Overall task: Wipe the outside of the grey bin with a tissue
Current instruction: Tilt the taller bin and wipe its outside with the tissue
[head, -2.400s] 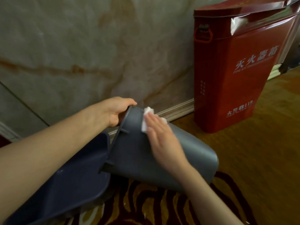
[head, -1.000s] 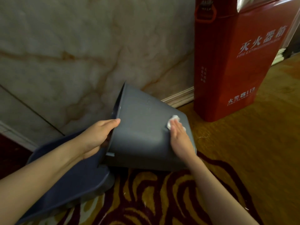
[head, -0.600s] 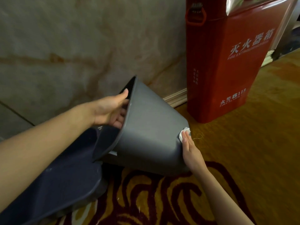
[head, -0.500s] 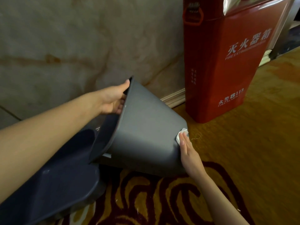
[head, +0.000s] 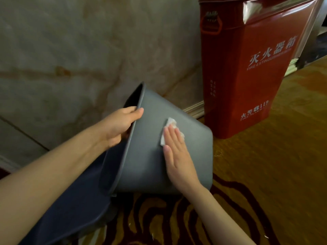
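Grey bin [head: 187, 156] lies tipped on its side, left hand [head: 118, 126] gripping its rim. Right hand [head: 177, 156], fingers flat, presses a white tissue [head: 169, 124] against the upper wall; wiping looks midway, the underside apparently unreached.

The bin [head: 152, 152] is plain grey and the tissue [head: 169, 127] is white. The box [head: 247, 71] is red with white letters. The carpet [head: 274, 165] is golden brown with dark red swirls. The wall [head: 79, 50] is beige marble with orange-brown veins.
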Demonstrator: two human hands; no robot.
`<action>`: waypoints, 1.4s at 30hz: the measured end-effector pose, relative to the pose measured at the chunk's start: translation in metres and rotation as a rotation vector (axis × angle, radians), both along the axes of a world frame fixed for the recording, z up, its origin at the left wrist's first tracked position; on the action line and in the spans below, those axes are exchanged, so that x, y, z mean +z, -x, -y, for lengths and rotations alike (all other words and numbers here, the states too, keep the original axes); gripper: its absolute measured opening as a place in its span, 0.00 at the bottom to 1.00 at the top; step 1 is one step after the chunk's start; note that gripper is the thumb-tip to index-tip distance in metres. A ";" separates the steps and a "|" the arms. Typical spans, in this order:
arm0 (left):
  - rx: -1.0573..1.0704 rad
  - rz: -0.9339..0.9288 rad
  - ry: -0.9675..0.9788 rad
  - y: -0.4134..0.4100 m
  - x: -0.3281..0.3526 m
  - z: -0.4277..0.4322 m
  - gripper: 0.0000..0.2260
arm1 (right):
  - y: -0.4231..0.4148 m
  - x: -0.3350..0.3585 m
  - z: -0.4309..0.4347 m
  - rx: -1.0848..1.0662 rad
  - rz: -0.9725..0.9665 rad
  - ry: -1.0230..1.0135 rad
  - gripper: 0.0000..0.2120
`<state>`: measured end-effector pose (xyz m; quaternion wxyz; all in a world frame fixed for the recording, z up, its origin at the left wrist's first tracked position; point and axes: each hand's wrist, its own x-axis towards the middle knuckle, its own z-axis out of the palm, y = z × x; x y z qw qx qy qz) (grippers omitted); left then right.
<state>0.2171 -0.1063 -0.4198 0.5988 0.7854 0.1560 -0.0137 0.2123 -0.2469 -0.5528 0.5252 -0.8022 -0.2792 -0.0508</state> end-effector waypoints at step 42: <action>-0.230 -0.163 0.169 0.046 -0.011 -0.018 0.18 | -0.060 -0.016 0.083 -0.347 -0.130 0.160 0.22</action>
